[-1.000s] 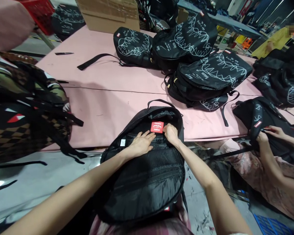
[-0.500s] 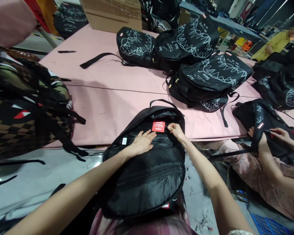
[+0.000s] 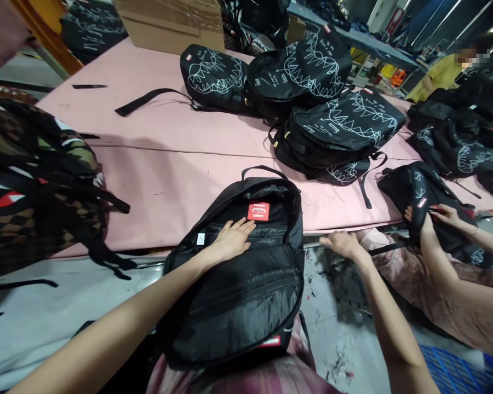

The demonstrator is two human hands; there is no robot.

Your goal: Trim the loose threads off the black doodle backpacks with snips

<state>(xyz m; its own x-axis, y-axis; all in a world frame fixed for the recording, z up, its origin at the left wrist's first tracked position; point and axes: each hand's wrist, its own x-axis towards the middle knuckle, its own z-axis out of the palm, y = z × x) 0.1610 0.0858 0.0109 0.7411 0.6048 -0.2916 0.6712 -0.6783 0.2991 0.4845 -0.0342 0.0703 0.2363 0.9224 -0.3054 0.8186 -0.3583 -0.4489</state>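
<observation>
An open black backpack (image 3: 246, 290) lies in front of me, its top resting on the pink table (image 3: 181, 158). A red label (image 3: 258, 211) shows inside its lining. My left hand (image 3: 230, 241) lies flat and open on the lining, fingers just left of the label. My right hand (image 3: 342, 243) is off the bag, to its right by the table's near edge, with loosely curled fingers holding nothing I can see.
Three black backpacks with white scribble print (image 3: 332, 126) are piled mid-table, more (image 3: 464, 142) at far right. A camouflage and checkered bag pile (image 3: 36, 186) sits left. A cardboard box (image 3: 170, 22) stands at the back. A neighbouring person's hands (image 3: 431, 219) handle another black bag.
My right hand has left the red label and moved right, off the backpack toward the table edge. My left hand stays flat inside the bag.
</observation>
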